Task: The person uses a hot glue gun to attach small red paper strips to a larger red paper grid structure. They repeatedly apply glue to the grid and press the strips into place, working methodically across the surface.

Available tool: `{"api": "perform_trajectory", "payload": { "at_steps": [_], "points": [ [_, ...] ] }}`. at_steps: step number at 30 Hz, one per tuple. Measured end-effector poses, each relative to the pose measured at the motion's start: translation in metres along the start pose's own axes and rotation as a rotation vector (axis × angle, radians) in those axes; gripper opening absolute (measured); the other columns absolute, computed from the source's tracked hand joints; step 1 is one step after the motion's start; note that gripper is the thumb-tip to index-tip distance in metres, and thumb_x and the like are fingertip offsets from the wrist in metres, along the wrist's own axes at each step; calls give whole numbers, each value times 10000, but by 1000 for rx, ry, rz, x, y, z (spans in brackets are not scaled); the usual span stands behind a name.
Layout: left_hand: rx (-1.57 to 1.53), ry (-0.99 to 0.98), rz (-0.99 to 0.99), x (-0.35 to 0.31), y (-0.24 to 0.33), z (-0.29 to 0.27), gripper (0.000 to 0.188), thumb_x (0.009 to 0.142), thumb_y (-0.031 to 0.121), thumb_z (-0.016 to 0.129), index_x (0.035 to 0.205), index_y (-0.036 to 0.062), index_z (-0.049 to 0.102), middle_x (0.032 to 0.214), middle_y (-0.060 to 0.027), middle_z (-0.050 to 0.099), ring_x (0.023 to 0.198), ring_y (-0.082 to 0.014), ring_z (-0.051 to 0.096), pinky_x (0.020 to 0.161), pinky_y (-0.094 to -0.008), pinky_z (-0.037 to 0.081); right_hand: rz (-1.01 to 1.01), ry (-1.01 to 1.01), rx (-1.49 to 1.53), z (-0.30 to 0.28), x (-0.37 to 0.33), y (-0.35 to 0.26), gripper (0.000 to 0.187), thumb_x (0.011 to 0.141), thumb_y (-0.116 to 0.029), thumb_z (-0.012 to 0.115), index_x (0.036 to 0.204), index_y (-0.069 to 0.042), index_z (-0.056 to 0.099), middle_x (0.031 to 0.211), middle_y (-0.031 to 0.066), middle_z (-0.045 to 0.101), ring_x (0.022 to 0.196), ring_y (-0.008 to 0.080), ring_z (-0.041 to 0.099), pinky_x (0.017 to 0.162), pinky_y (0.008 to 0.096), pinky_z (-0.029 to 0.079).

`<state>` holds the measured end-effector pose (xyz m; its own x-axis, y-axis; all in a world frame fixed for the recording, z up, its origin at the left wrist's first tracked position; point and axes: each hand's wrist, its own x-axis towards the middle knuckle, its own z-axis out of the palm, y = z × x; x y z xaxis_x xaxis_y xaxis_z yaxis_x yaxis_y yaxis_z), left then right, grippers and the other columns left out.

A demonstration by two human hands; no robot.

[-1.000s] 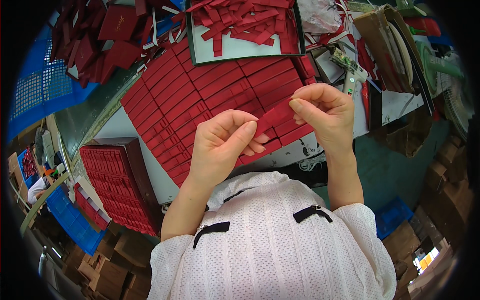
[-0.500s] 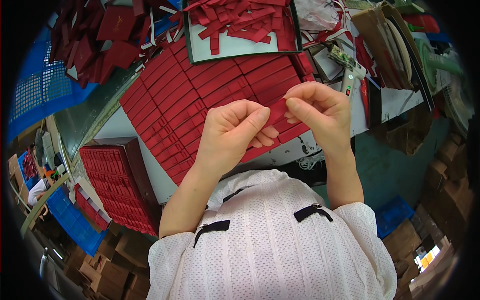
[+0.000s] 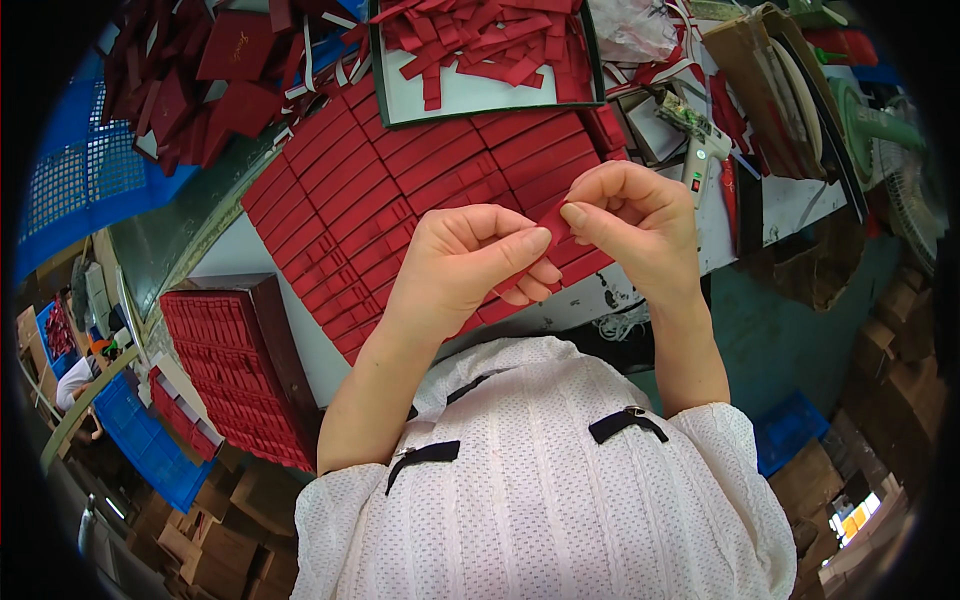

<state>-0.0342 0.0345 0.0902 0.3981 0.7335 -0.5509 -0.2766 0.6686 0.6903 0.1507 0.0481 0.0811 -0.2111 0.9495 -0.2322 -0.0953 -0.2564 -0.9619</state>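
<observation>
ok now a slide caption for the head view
Left hand and right hand pinch a small red piece over rows of red items.

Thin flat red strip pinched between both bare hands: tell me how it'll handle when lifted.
The thin flat red strip is probably light: fingertip pinches of the left hand and right hand hold it up. It likely flexes, looking thin, though fingers hide much of it.

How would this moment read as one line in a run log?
Left hand: pinching flat red strip; right hand: pinching same strip; beneath: rows of narrow red oblong pieces; beyond: black-rimmed white tray, loose red strips
</observation>
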Motion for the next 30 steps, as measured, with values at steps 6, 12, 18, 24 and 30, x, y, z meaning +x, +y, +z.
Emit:
{"api": "perform_trajectory", "payload": {
  "at_steps": [6, 12, 18, 24, 30],
  "points": [
    [96, 54, 119, 0, -6, 5, 140, 881, 107, 579, 884, -25, 626, 724, -78, 653, 623, -99, 630, 563, -200, 518, 62, 24, 142, -1, -1, -5, 87, 843, -32, 586, 912, 15, 610, 799, 22, 623, 681, 64, 590, 597, 186, 487],
    [133, 66, 143, -1, -7, 5, 143, 884, 114, 576, 880, -21, 627, 726, -69, 652, 625, -90, 624, 572, -198, 517, -169, 70, 67, -2, -2, 5, 113, 808, 23, 601, 919, 2, 596, 865, 27, 578, 754, 63, 576, 607, 188, 480],
    [119, 85, 156, -1, -10, 6, 149, 888, 125, 575, 874, -12, 631, 720, -62, 651, 616, -84, 618, 571, -194, 514, -257, 65, -228, 2, -4, 6, 120, 742, 43, 652, 834, 12, 581, 907, 51, 550, 729, 44, 542, 605, 174, 451],
    [101, 59, 143, -1, -11, 5, 158, 895, 130, 566, 869, -13, 629, 723, -64, 653, 617, -90, 621, 573, -196, 516, -75, 52, -1, 6, -6, 8, 93, 772, 37, 624, 816, 4, 549, 826, 20, 562, 696, 20, 516, 583, 162, 431],
    [39, 46, 121, -2, -10, 5, 150, 897, 113, 556, 900, -23, 619, 738, -73, 657, 634, -102, 631, 580, -201, 520, -47, 62, 14, 7, -8, 7, 85, 794, 28, 610, 836, 1, 541, 757, -11, 558, 664, 14, 510, 575, 156, 426]
  ]
}}
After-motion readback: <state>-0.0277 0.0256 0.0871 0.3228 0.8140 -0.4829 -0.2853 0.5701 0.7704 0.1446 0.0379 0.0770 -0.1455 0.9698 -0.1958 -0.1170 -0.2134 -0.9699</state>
